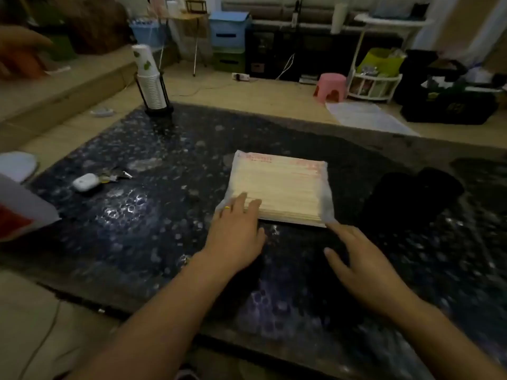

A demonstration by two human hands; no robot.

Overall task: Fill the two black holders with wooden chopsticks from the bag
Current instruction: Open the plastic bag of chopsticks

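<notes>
Left hand (236, 231) laid flat on chopstick bag (279, 187) at frame centre; right hand (362, 264) open, empty. Sealed bag may burst on tearing, scattering chopsticks.

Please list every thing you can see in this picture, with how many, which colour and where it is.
bag of wooden chopsticks: one, pale wood in clear plastic, table centre
black holders: two, right of the bag, blurred
paper cups: one stack, white, in a black rack, far left corner
earbud case: one, white, left, beside keys
table: one, dark speckled
stool: one, pink, on the floor behind
left hand: fingers flat on the bag's near left corner
right hand: open, near its right corner
</notes>
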